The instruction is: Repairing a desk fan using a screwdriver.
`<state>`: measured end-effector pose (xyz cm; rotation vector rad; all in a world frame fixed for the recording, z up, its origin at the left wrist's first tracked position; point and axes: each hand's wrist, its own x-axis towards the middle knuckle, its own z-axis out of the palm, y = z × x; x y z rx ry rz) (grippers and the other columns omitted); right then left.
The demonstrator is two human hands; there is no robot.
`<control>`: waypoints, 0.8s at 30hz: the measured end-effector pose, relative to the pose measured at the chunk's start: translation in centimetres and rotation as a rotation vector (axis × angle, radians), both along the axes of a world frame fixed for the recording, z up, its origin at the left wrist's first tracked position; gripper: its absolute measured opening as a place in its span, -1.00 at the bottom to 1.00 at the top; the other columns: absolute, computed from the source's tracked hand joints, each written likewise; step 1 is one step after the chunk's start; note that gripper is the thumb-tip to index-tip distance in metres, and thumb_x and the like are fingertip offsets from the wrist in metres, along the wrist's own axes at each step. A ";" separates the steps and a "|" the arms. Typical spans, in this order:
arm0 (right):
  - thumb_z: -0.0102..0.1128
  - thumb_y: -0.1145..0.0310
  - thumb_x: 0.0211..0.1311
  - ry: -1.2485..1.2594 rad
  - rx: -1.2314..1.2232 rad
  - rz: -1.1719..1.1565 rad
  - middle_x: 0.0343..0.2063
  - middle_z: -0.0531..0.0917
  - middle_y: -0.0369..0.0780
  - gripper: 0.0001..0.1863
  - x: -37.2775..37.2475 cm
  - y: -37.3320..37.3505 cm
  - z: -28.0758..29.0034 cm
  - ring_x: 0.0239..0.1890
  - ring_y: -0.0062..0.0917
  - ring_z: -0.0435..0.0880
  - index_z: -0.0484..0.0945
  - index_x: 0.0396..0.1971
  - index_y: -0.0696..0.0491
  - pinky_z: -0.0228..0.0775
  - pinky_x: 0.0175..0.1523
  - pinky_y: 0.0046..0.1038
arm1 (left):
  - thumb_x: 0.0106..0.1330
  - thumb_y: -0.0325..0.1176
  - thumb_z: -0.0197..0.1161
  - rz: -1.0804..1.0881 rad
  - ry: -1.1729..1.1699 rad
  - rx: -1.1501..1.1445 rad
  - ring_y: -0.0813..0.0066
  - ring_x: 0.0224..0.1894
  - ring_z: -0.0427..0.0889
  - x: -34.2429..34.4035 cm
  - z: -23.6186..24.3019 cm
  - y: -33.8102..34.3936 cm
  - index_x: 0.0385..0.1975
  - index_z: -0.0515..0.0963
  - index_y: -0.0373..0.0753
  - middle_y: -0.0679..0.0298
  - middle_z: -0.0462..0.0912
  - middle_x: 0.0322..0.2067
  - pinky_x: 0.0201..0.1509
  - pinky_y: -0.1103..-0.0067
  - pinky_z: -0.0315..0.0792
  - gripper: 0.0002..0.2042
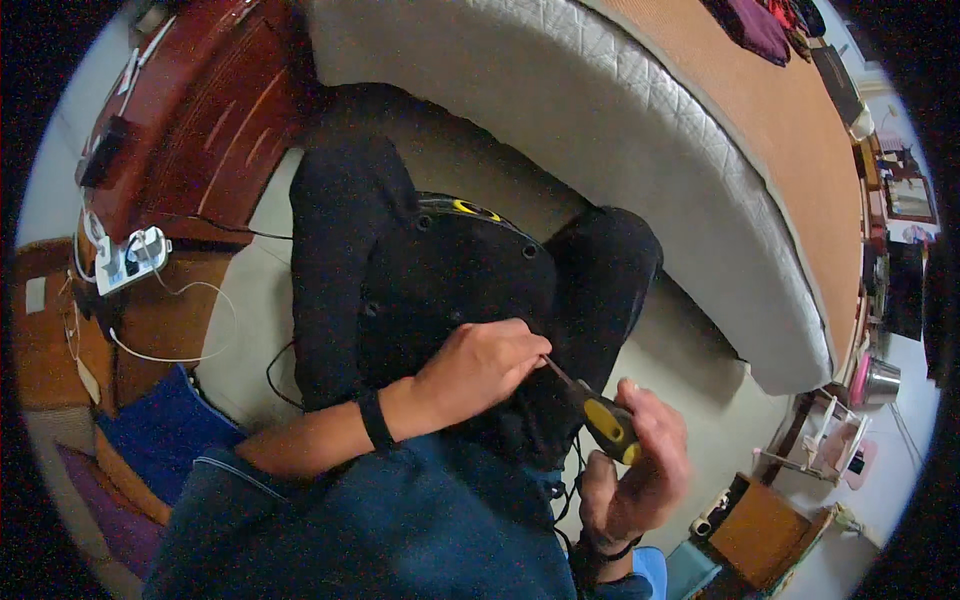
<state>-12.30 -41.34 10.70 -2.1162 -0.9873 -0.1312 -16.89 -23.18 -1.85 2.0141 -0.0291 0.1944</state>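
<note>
A black panel (460, 270) with round holes and a yellow-trimmed far edge lies on my lap, between my dark-clad legs. My left hand (475, 365), a dark band on its wrist, is over the panel's near right part, fingertips pinched at the tip of a screwdriver's metal shaft; whatever is between them is too small to make out. My right hand (645, 460) holds the screwdriver by its yellow and black handle (610, 430), angled up and left toward my left fingertips. Dark cables hang beside my right wrist.
A bed (680, 150) runs across the far side to the right. At left stand reddish wooden furniture (200, 130), a white power strip (130, 260) with cords, and a blue cushion (165, 430). Pale floor (700, 380) surrounds my legs. A metal bucket (880, 380) and small rack (830, 440) sit at right.
</note>
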 end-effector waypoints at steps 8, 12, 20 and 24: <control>0.62 0.47 -0.05 0.017 0.032 -0.021 -0.11 0.70 -0.03 -0.32 0.5 0.8 0.5 -0.12 -0.16 0.71 0.53 0.14 0.08 0.60 -0.01 -0.21 | 0.29 -0.49 0.33 0.050 0.021 -0.010 0.06 -0.23 0.73 -0.1 -0.1 -0.1 -0.12 0.69 -0.31 0.07 0.71 -0.28 -0.16 0.31 0.62 -0.81; 0.61 0.49 -0.06 0.024 0.090 -0.010 -0.11 0.70 -0.01 -0.32 0.7 0.9 0.2 -0.12 -0.16 0.71 0.53 0.14 0.07 0.59 0.01 -0.20 | 0.30 -0.49 0.33 0.037 0.027 -0.014 0.05 -0.22 0.72 -0.1 0.2 0.1 -0.12 0.68 -0.33 0.05 0.70 -0.27 -0.16 0.30 0.62 -0.81; 0.54 0.63 -0.11 -0.012 0.033 -0.031 -0.05 0.72 -0.01 -0.29 0.2 0.0 0.2 -0.08 -0.17 0.71 0.50 0.15 0.08 0.57 0.04 -0.22 | 0.28 -0.49 0.35 0.062 0.008 -0.011 0.06 -0.25 0.70 -0.1 0.3 0.0 -0.08 0.63 -0.32 0.07 0.62 -0.28 -0.19 0.30 0.62 -0.77; 0.36 0.73 -0.06 0.019 0.091 -0.031 0.00 0.72 0.04 -0.36 -0.1 0.1 -0.5 -0.02 -0.12 0.72 0.44 0.11 0.09 0.57 0.11 -0.16 | 0.26 -0.50 0.37 0.103 0.069 -0.016 0.11 -0.28 0.69 -0.8 0.5 0.3 -0.04 0.59 -0.32 0.10 0.57 -0.28 -0.21 0.32 0.61 -0.72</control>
